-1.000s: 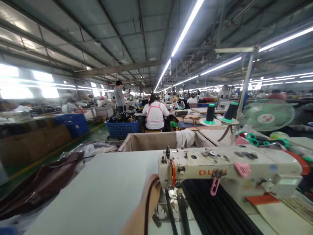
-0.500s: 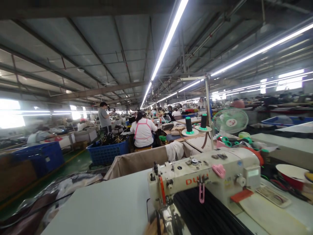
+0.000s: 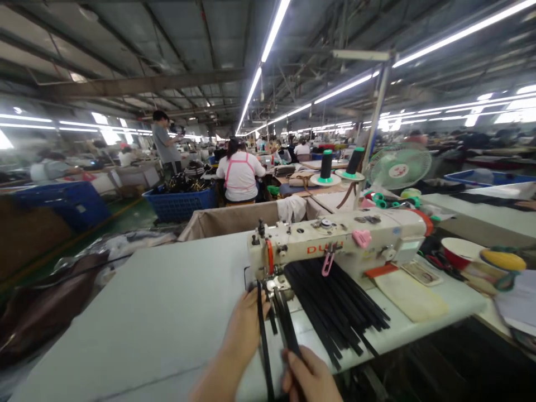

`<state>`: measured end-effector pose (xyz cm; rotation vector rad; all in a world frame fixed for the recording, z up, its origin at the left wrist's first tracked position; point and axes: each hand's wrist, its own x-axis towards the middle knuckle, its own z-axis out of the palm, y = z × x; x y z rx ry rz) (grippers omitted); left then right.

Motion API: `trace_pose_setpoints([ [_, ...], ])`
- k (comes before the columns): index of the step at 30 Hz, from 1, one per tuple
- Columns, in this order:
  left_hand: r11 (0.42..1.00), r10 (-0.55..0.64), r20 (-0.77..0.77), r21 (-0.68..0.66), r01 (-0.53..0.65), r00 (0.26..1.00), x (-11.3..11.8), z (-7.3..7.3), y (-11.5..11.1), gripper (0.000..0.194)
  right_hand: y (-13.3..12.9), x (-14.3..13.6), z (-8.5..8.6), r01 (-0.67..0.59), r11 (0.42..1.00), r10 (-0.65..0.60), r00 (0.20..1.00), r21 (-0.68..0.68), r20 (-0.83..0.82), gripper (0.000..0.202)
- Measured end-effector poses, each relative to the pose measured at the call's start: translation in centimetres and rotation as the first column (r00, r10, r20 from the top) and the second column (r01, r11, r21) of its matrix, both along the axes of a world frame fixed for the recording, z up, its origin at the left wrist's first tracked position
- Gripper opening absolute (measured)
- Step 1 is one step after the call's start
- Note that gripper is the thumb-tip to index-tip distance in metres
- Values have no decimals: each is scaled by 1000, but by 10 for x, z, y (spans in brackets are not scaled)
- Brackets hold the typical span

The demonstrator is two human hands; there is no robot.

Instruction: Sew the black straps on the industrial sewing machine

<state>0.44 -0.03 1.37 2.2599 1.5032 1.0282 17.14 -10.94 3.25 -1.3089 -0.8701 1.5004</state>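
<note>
A white sewing machine [image 3: 355,237] with orange trim stands on the pale table. My left hand [image 3: 245,321] is beside its needle area, fingers bent and closed on a narrow black strip [image 3: 264,349] that runs down toward me. Lower and to the right, my right hand [image 3: 310,375] pinches another black strip [image 3: 285,318] between thumb and fingers; this one leads up to the presser foot. Under the machine's arm lies a fanned bundle of black strips [image 3: 339,307]. A pink clip [image 3: 328,264] hangs on the front of the machine. The fingertips of my left hand are partly hidden.
Black thread cones [image 3: 326,164] stand behind the machine, near a green fan [image 3: 397,167]. A fabric-lined bin [image 3: 234,220] adjoins the table's far edge. Bowls [image 3: 460,251] sit to the right. Ahead, a person in a white top [image 3: 240,176] sits; another person [image 3: 165,142] stands farther left.
The view has tilted down, bringing the table front and both hands into sight. The right hand now shows, holding a strip; the left hand was only partly visible at the bottom edge.
</note>
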Motion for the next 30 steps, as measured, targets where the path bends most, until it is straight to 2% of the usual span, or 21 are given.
trace_pose_setpoints([
  [3,999,-12,2,34,12,1000,0,2,-1,32,-10,5,5,1,999,-5,997,-53,-79,63],
  [9,1000,-16,-30,4,16,999,-2,7,-1,31,-20,18,16,13,999,-17,996,-50,-86,60],
  [15,1000,-20,-11,5,20,1000,-3,5,-1,30,-24,17,16,-15,996,11,999,-89,-40,55],
  [19,1000,-11,-20,-18,11,1000,-4,4,-1,30,-27,15,14,-22,991,17,999,-136,-34,58],
  [25,999,-13,-24,-43,12,1000,-5,3,0,31,-29,15,8,-54,989,53,999,-135,-12,63],
  [30,997,-8,62,-80,13,998,-5,2,0,34,-32,16,8,-31,989,25,999,-145,-41,62],
])
